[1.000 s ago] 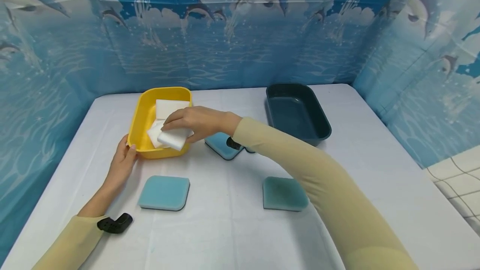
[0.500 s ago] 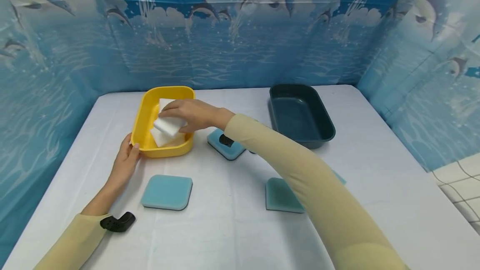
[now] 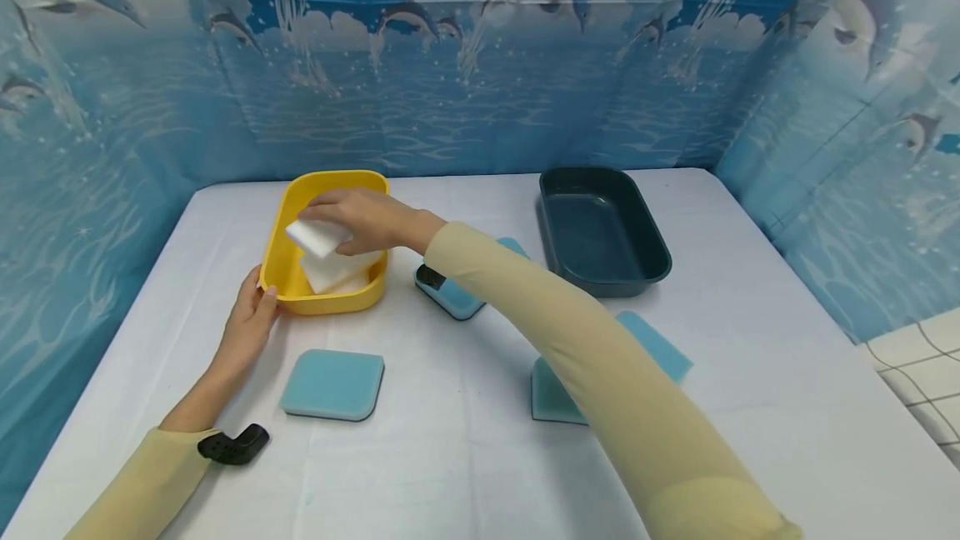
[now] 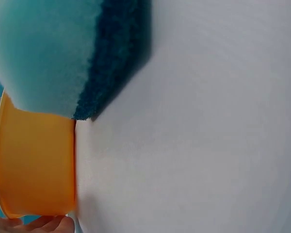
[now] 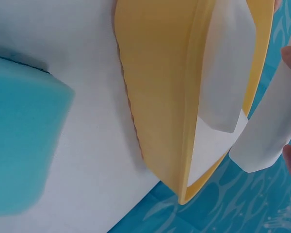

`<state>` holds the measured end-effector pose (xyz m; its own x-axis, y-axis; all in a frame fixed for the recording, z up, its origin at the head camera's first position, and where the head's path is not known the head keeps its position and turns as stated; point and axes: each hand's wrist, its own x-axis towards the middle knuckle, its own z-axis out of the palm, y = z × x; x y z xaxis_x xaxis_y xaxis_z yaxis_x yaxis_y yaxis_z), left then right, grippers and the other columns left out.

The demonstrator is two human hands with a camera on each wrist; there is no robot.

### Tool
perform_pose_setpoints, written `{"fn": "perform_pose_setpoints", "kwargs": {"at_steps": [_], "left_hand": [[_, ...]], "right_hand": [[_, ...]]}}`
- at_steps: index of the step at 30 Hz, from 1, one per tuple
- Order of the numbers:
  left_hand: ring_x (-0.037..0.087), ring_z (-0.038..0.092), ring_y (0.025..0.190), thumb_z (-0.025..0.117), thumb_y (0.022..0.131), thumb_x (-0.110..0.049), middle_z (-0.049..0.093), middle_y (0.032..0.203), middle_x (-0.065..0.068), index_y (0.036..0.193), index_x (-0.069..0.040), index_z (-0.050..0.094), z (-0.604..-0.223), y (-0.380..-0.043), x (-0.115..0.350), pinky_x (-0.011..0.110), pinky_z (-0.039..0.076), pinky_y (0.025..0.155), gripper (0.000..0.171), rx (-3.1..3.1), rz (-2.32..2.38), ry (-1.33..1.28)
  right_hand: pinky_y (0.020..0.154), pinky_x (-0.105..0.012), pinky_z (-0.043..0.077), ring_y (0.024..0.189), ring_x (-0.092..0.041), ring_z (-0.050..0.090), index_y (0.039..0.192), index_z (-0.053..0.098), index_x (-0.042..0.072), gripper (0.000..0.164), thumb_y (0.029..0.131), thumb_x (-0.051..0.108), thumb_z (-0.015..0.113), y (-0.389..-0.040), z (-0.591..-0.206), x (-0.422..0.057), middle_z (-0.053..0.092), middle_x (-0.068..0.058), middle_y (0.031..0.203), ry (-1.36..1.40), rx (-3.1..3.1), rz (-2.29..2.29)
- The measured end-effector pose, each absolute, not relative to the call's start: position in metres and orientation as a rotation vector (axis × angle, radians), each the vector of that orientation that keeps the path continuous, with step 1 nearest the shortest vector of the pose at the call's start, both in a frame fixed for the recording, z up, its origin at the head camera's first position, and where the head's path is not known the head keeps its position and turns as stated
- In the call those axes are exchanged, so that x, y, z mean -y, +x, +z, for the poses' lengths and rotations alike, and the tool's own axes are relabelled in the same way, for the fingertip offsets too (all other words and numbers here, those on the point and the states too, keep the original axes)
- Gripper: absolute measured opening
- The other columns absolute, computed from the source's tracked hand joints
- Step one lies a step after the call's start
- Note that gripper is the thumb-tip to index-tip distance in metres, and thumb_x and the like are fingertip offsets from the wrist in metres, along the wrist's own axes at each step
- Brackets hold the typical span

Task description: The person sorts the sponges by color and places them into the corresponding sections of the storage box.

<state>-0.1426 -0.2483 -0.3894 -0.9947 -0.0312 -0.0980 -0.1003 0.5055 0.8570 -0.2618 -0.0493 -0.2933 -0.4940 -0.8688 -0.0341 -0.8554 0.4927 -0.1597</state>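
Note:
A white foam sponge block [image 3: 317, 237] is held by my right hand [image 3: 360, 217] over the yellow plastic tub [image 3: 330, 305]. Seen from the right wrist, the held block hangs tilted above the rim, thumb and fingers on opposite sides of it. More white sponges [image 3: 327, 272] lie inside the tub, partly hidden by the right hand. My left hand [image 3: 251, 319] grips the tub's near left corner, thumb at the rim and fingers along the outer wall. A blue scouring sponge [image 4: 43, 53] looms close in the left wrist view, in front of the tub [image 4: 36, 165].
Several blue sponges lie on the white cloth, including one at front left [image 3: 333, 384], one near the middle [image 3: 457, 300] and one at right [image 3: 660, 346]. The right sleeve partly covers others. A dark teal tub [image 3: 600, 227] stands at back right, before a dolphin-print curtain [image 3: 465, 123].
My right hand has moved left and slightly away with the white sponge, from the tub's right front corner to over its middle. My left hand keeps its grip on the tub.

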Motion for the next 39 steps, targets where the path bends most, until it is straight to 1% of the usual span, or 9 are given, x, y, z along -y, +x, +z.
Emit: {"fn": "perform_pose_setpoints", "kwargs": {"at_steps": [7, 13, 21, 31, 39], "left_hand": [[0.044, 0.022, 0.140, 0.019, 0.104, -0.030, 0.004, 0.158, 0.022, 0.150, -0.005, -0.005, -0.389, -0.142, 0.248, 0.058, 0.029, 0.110, 0.059, -2.676, 1.523, -0.096], [0.044, 0.020, 0.141, 0.019, 0.104, -0.029, 0.003, 0.158, 0.021, 0.150, -0.004, -0.005, -0.389, -0.144, 0.247, 0.059, 0.028, 0.110, 0.058, -2.671, 1.545, -0.074], [0.043, 0.019, 0.142, 0.019, 0.104, -0.028, 0.002, 0.158, 0.020, 0.151, -0.006, -0.006, -0.389, -0.144, 0.244, 0.058, 0.028, 0.110, 0.058, -2.662, 1.538, -0.089], [0.042, 0.021, 0.142, 0.019, 0.104, -0.032, 0.002, 0.159, 0.019, 0.151, -0.007, -0.006, -0.388, -0.144, 0.245, 0.057, 0.029, 0.110, 0.059, -2.670, 1.510, -0.132], [0.042, 0.019, 0.142, 0.019, 0.103, -0.033, 0.002, 0.159, 0.018, 0.151, -0.008, -0.006, -0.390, -0.141, 0.247, 0.059, 0.028, 0.110, 0.059, -2.678, 1.505, -0.139]], "right_hand": [[0.112, -0.023, 0.036, 0.135, -0.015, 0.040, 0.146, 0.034, 0.021, 0.064, 0.089, 0.028, 0.063, -0.265, -0.294, 0.054, 0.037, 0.000, 0.150, -1.477, -2.644, -0.156], [0.111, -0.022, 0.037, 0.135, -0.016, 0.041, 0.146, 0.033, 0.020, 0.066, 0.088, 0.027, 0.064, -0.268, -0.293, 0.060, 0.035, -0.001, 0.151, -1.452, -2.677, -0.162], [0.115, -0.023, 0.032, 0.139, -0.016, 0.036, 0.149, 0.026, 0.019, 0.071, 0.089, 0.026, 0.063, -0.272, -0.296, 0.063, 0.028, -0.002, 0.155, -1.464, -2.701, -0.114], [0.117, -0.025, 0.030, 0.141, -0.016, 0.033, 0.149, 0.026, 0.017, 0.069, 0.090, 0.027, 0.061, -0.271, -0.295, 0.053, 0.027, -0.003, 0.155, -1.470, -2.695, -0.143], [0.116, -0.026, 0.033, 0.141, -0.016, 0.032, 0.149, 0.027, 0.017, 0.069, 0.090, 0.027, 0.061, -0.266, -0.297, 0.035, 0.031, -0.002, 0.153, -1.458, -2.713, -0.121]]}}
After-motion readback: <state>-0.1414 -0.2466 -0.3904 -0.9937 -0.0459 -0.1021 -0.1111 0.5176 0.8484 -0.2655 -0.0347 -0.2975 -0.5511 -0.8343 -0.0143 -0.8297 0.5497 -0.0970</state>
